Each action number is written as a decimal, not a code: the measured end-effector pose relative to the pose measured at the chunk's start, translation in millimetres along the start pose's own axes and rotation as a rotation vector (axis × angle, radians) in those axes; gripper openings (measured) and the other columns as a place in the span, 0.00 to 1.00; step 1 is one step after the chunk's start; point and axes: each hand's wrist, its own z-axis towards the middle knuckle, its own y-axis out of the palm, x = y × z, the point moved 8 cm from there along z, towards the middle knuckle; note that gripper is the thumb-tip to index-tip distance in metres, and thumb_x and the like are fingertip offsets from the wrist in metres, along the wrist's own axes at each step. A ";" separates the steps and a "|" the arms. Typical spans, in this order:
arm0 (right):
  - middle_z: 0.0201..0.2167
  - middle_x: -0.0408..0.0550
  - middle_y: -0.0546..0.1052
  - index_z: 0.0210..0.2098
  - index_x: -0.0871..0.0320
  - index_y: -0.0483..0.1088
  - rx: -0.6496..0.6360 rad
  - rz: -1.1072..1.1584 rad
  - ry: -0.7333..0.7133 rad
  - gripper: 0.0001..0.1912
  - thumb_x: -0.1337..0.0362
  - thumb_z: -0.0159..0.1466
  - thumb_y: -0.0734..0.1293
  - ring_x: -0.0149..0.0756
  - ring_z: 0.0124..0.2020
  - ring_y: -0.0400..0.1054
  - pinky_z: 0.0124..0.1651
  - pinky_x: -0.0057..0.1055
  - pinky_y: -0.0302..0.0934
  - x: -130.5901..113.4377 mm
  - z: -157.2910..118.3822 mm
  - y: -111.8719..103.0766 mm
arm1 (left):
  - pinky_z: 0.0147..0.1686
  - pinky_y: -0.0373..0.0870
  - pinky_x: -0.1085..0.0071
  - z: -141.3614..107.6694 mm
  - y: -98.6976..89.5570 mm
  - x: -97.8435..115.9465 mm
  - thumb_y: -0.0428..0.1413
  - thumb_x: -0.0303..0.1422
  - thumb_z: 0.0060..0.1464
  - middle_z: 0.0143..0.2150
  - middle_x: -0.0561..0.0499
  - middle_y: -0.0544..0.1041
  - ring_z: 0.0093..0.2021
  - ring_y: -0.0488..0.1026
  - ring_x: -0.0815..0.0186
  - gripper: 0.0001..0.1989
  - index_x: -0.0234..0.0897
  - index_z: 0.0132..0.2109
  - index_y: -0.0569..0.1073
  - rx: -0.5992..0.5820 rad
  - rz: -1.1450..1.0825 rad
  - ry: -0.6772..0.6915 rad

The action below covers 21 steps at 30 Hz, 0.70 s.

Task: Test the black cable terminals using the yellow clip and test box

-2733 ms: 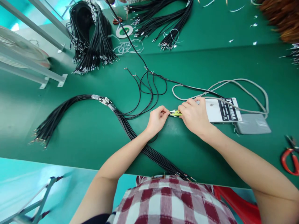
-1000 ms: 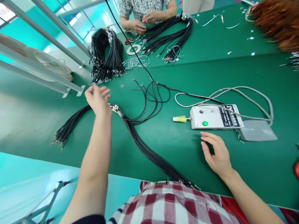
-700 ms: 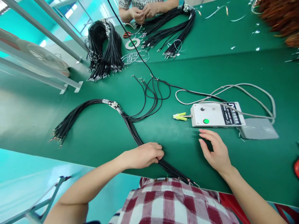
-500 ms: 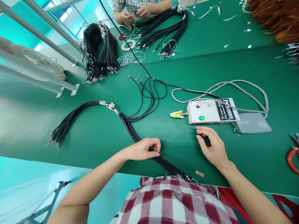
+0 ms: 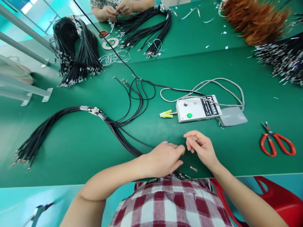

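A bundle of black cables (image 5: 123, 140) lies across the table, bound by a pale wrap (image 5: 94, 111) near its upper bend. My left hand (image 5: 165, 157) is over the lower part of the bundle, fingers closed; one cable, split off from the rest, runs under it and appears held there. Below that hand, the bundle's stripped ends (image 5: 181, 175) show at the table edge. My right hand (image 5: 200, 148) is just to the right, its thumb and fingertips pinched together close to the left fingers. Whatever is in the pinch is too small to make out.
A white control box (image 5: 195, 108) with a yellow-tipped clamp (image 5: 167, 114) sits beyond my hands, a grey pedal (image 5: 233, 116) beside it. Red-handled pliers (image 5: 272, 138) lie at right. More black cable bundles (image 5: 78, 53) lie farther back, where another person's hands (image 5: 118, 11) work.
My left hand has moved right along the bundle, drawing a single cable away from it. My right hand has come closer to the left, its fingers closing. The view has shifted right.
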 end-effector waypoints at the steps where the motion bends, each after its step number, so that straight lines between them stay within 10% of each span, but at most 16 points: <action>1: 0.19 0.37 0.70 0.41 0.55 0.73 0.037 -0.013 -0.008 0.09 0.57 0.68 0.66 0.24 0.18 0.59 0.22 0.23 0.56 -1.4 1.0 -4.0 | 0.41 0.68 0.64 5.0 2.3 7.5 0.53 0.30 0.62 0.38 0.47 0.76 0.38 0.74 0.59 0.04 0.36 0.44 0.69 -0.043 0.014 0.033; 6: 0.20 0.38 0.70 0.40 0.55 0.73 0.102 -0.011 0.022 0.09 0.56 0.67 0.67 0.26 0.20 0.59 0.23 0.25 0.55 3.1 1.4 -15.2 | 0.35 0.66 0.72 10.6 -2.8 13.8 0.52 0.31 0.64 0.37 0.49 0.74 0.35 0.72 0.66 0.06 0.36 0.38 0.73 -0.046 -0.309 0.140; 13: 0.23 0.40 0.71 0.39 0.55 0.75 -0.022 0.201 0.099 0.10 0.55 0.66 0.68 0.28 0.24 0.61 0.28 0.27 0.55 10.8 6.8 3.4 | 0.20 0.57 0.77 -4.8 3.7 -46.8 0.49 0.40 0.66 0.25 0.56 0.69 0.18 0.60 0.75 0.13 0.33 0.42 0.71 0.307 -0.975 -0.181; 21: 0.21 0.40 0.69 0.32 0.57 0.74 -0.067 0.350 0.227 0.13 0.53 0.62 0.71 0.27 0.23 0.57 0.27 0.27 0.51 6.3 20.4 28.9 | 0.19 0.59 0.78 -12.7 8.7 -53.1 0.51 0.42 0.65 0.26 0.53 0.73 0.17 0.63 0.76 0.15 0.33 0.42 0.69 0.377 -1.044 -0.191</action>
